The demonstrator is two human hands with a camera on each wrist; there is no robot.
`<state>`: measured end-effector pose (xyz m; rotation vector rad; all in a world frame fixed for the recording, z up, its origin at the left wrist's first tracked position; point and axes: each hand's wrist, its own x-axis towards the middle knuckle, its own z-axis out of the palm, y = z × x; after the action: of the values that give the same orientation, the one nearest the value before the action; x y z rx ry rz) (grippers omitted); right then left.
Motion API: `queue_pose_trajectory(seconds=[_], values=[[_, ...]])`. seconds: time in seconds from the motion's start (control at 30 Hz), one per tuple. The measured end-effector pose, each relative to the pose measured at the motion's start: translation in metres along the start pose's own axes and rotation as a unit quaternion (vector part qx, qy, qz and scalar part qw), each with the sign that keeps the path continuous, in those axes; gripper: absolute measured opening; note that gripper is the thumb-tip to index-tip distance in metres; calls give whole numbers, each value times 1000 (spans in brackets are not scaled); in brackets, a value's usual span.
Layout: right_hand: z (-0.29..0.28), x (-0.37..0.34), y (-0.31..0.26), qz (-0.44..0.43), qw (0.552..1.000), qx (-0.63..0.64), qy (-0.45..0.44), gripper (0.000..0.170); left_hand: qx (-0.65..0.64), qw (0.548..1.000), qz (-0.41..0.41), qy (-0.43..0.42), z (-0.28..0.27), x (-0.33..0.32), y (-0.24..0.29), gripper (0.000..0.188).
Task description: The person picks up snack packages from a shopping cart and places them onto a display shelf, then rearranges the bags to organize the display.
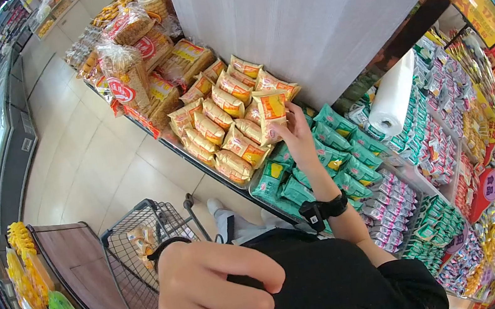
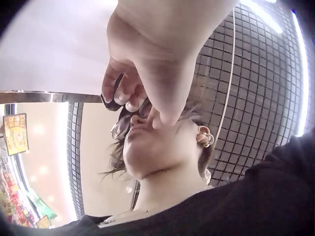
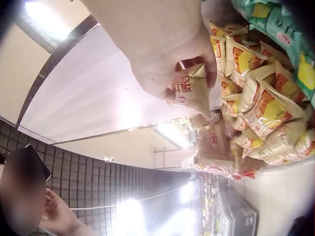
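Note:
My right hand grips a cream-and-orange snack packet upright over a pile of similar packets on the display. In the right wrist view, its fingers curl round the printed packet, and the palm hides part of it. Close to the head camera, my left hand is raised with its fingers curled. From the left wrist, this hand appears in front of the face, its thumb by the nose and glasses; no packet shows in it.
Green packets fill the display beside the cream ones. Large bagged goods stack at its far end, below a pale pillar. A wire shopping cart stands at the left by the legs. A white plastic roll lies at right.

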<state>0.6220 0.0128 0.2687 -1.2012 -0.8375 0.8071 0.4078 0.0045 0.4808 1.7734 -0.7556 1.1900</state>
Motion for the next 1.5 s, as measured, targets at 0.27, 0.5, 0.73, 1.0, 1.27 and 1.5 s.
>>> queue_pose_trajectory(seconds=[0.27,0.5,0.73,1.0,1.27,1.5], values=[[-4,-5,4,12,1000,18,-11,53,84,974,154,145,18,-3,-15,22],[5,-14,-7,20,999,20,-22,51,144,990,7,0,8,8,19,37],[8,-21,-2,7,999,31,-30,51,160,973,112,125,24,5,6,7],[9,-28,-3,19,999,36,-37,53,143,988,14,47,23,12,21,24],[9,-29,3,12,999,31,-42,53,64,989,99,-93,0,14,9,37],[9,-29,5,6,999,25,-47,52,213,955,97,182,35,-3,16,15]])
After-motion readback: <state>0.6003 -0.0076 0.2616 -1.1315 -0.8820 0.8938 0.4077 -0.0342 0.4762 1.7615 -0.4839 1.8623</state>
